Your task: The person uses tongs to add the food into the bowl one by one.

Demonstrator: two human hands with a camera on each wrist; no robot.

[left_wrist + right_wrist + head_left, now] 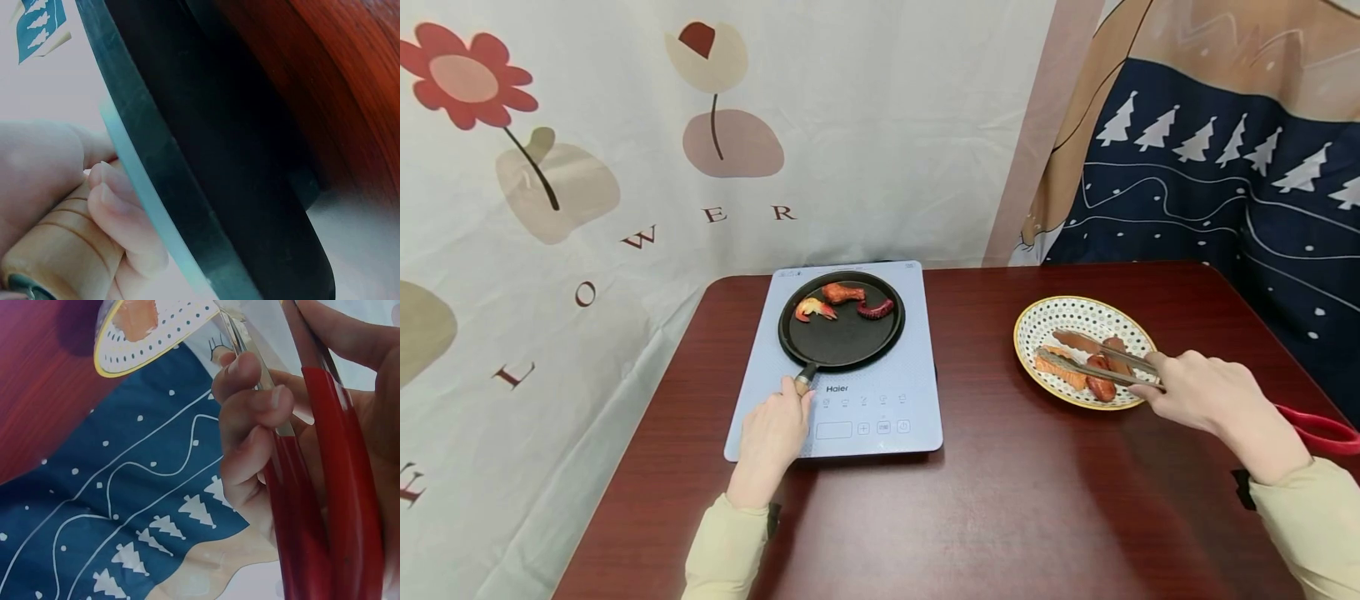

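Observation:
My left hand [775, 427] grips the wooden handle [69, 244] of a black frying pan [838, 342]. The pan sits on a light blue induction cooktop [752, 408] and holds a shrimp [815, 309], a chicken drumstick [843, 292] and a piece of octopus tentacle [876, 309]. On the right, my right hand [1202, 392] holds red-handled metal tongs [344, 481], fingers curled round both arms. The tong tips reach over a dotted plate [1033, 321] with a yellow rim. An orange salmon-like slice [1063, 372] and sausages [1101, 382] lie on it, partly covered by the tongs.
A dark red wooden table [1000, 500] carries everything. Behind it hangs a pale curtain [880, 133] with flower prints, and a navy cloth with white trees [1195, 183] hangs at the right. Touch buttons line the cooktop's near side.

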